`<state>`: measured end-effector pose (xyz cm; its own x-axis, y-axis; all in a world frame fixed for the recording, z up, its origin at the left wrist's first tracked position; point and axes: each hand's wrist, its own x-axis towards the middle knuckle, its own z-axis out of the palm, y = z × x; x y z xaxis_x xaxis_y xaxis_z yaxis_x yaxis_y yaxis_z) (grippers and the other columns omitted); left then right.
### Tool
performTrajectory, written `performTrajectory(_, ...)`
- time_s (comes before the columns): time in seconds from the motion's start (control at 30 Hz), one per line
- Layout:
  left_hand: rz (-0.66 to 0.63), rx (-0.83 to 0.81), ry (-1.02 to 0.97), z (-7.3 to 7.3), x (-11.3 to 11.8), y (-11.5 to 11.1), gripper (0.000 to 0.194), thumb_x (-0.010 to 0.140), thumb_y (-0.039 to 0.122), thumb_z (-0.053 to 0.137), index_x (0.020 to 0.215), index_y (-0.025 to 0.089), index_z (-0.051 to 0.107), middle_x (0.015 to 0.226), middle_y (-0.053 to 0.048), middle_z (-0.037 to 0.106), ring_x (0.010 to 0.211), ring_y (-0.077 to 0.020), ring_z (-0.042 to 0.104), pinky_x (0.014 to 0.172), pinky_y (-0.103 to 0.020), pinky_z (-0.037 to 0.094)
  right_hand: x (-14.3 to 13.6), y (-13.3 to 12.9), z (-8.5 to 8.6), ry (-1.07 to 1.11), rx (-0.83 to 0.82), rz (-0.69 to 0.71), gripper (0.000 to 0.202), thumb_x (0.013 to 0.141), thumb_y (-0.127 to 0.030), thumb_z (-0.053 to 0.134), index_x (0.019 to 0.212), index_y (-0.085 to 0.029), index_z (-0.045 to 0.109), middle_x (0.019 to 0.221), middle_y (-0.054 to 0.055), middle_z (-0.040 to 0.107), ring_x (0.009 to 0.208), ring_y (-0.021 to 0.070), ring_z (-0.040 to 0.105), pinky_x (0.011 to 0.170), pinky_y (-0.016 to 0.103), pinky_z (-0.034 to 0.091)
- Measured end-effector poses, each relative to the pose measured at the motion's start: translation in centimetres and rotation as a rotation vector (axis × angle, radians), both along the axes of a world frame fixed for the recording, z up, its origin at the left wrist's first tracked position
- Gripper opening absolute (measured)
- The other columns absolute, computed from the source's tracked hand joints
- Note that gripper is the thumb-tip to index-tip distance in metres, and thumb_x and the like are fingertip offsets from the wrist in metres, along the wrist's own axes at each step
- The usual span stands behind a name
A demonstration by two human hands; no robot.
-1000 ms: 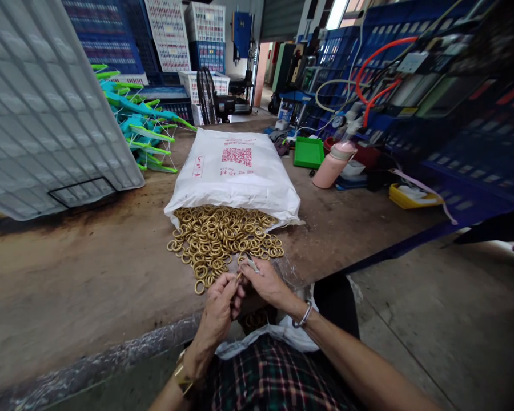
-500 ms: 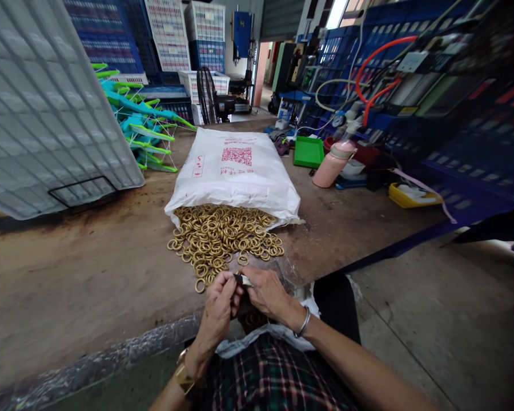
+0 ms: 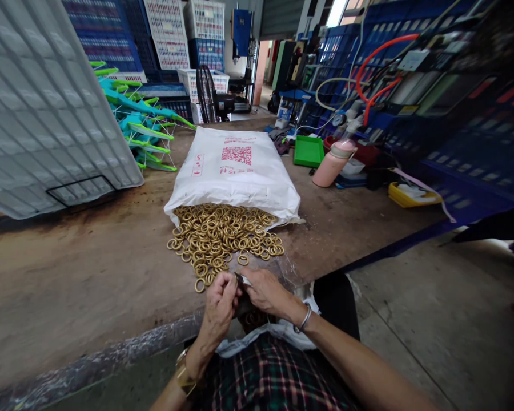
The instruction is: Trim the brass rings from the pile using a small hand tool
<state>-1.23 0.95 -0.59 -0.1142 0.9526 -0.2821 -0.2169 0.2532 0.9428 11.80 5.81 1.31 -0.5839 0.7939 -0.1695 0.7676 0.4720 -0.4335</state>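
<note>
My left hand (image 3: 221,299) is closed in a pinch at the table's near edge; what sits between its thumb and fingers is too small to make out. Right beside it, my right hand (image 3: 265,290) grips a small tool (image 3: 245,280) with a pale body and a dark end directed at the left fingertips. Just beyond both hands lies a pile of brass-coloured rings (image 3: 216,237), spilling from the mouth of a white sack (image 3: 235,185) with red print. Below the hands, over the lap, more rings (image 3: 253,319) show dimly in a dark hollow edged by pale cloth.
A grey plastic crate (image 3: 60,114) stands tilted at left, beside turquoise and green plastic parts (image 3: 141,125). To the right are a green tray (image 3: 308,151), a pink bottle (image 3: 332,165) and a yellow dish (image 3: 411,195). A machine with orange hoses (image 3: 360,74) stands behind them.
My hands stay in almost the same place. The left fingers and the tool's end have shifted slightly against each other. The ring pile and sack look unchanged.
</note>
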Motion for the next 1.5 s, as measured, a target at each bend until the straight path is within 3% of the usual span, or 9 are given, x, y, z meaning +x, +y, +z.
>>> performTrajectory(0.17, -0.053, -0.034, -0.023, 0.9, 0.0, -0.7, 0.043, 0.071, 0.059, 0.058, 0.064, 0.018, 0.048, 0.046, 0.007, 0.044, 0.035, -0.0034, 0.031, 0.034, -0.015, 0.022, 0.5, 0.4, -0.9, -0.047, 0.059, -0.012, 0.022, 0.076, -0.013, 0.043, 0.094, -0.017, 0.056, 0.076, 0.007, 0.065, 0.066, 0.0171, 0.058, 0.058, 0.025, 0.031)
performTrajectory(0.3, -0.143, -0.035, -0.236, 2.1, 0.2, -1.2, 0.039, 0.071, 0.055, 0.062, 0.066, 0.018, 0.049, 0.05, 0.006, 0.049, 0.035, -0.003, 0.034, 0.034, -0.015, 0.023, 0.7, 1.3, -1.4, -0.091, 0.104, -0.134, 0.021, 0.083, -0.015, 0.04, 0.099, -0.015, 0.053, 0.081, 0.008, 0.066, 0.071, 0.0176, 0.06, 0.06, 0.026, 0.032)
performTrajectory(0.5, -0.021, -0.102, -0.514, 2.1, 0.0, -0.6, 0.034, 0.073, 0.046, 0.064, 0.07, 0.017, 0.048, 0.069, 0.001, 0.059, 0.04, -0.0025, 0.039, 0.033, -0.013, 0.025, -0.3, 2.2, -1.7, -0.058, 0.17, -0.358, 0.016, 0.087, -0.023, 0.044, 0.102, -0.019, 0.049, 0.088, 0.007, 0.067, 0.076, 0.0173, 0.062, 0.062, 0.024, 0.032)
performTrajectory(0.73, -0.006, -0.221, -0.709, 1.6, -0.4, -0.4, 0.033, 0.068, 0.037, 0.068, 0.09, 0.019, 0.054, 0.062, 0.003, 0.057, 0.039, -0.0035, 0.04, 0.034, -0.012, 0.022, -0.7, 2.7, -1.8, -0.112, 0.161, -0.325, 0.013, 0.085, -0.02, 0.047, 0.097, -0.02, 0.05, 0.084, 0.007, 0.067, 0.075, 0.0187, 0.063, 0.06, 0.025, 0.032)
performTrajectory(0.87, 0.024, -0.283, -0.809, 1.6, -0.7, 0.1, 0.029, 0.066, 0.036, 0.07, 0.077, 0.016, 0.053, 0.063, 0.001, 0.057, 0.043, -0.004, 0.045, 0.034, -0.012, 0.023, -0.2, 2.6, -1.8, -0.012, 0.141, -0.313, 0.015, 0.084, -0.017, 0.045, 0.098, -0.019, 0.051, 0.083, 0.006, 0.066, 0.074, 0.0171, 0.061, 0.062, 0.024, 0.033)
performTrajectory(1.07, 0.165, -0.219, -0.628, 1.5, -0.3, 0.2, 0.036, 0.058, 0.032, 0.078, 0.077, 0.017, 0.051, 0.063, 0.004, 0.056, 0.046, -0.005, 0.05, 0.034, -0.01, 0.029, 0.5, 1.4, -1.5, 0.373, 0.093, -0.238, 0.011, 0.085, -0.019, 0.042, 0.093, -0.02, 0.049, 0.084, 0.004, 0.063, 0.076, 0.0155, 0.058, 0.069, 0.023, 0.038)
performTrajectory(1.23, 0.133, -0.246, -0.548, 1.3, 0.1, 0.1, 0.044, 0.062, 0.043, 0.074, 0.09, 0.016, 0.054, 0.06, 0.005, 0.055, 0.042, -0.0032, 0.046, 0.033, -0.01, 0.026, 0.6, 0.4, -1.2, 0.459, 0.104, -0.184, 0.014, 0.081, -0.017, 0.043, 0.093, -0.02, 0.049, 0.084, 0.003, 0.061, 0.077, 0.0157, 0.057, 0.07, 0.024, 0.039)
performTrajectory(1.37, 0.068, -0.215, -0.52, 1.0, 0.2, 0.1, 0.038, 0.063, 0.041, 0.074, 0.082, 0.017, 0.051, 0.058, 0.008, 0.051, 0.038, -0.0006, 0.039, 0.032, -0.009, 0.021, 0.4, 0.2, -0.8, 0.462, 0.087, -0.143, 0.012, 0.082, -0.02, 0.044, 0.092, -0.02, 0.05, 0.081, 0.002, 0.058, 0.074, 0.0154, 0.054, 0.069, 0.025, 0.038)
performTrajectory(1.5, 0.062, -0.192, -0.465, 0.7, 0.3, 0.1, 0.037, 0.063, 0.04, 0.074, 0.078, 0.017, 0.049, 0.057, 0.008, 0.05, 0.038, -0.0004, 0.037, 0.032, -0.009, 0.021, 0.0, 0.5, -0.2, 0.58, -0.063, -0.178, 0.011, 0.087, -0.028, 0.041, 0.082, -0.021, 0.048, 0.073, -0.002, 0.051, 0.069, 0.0126, 0.049, 0.067, 0.023, 0.038)
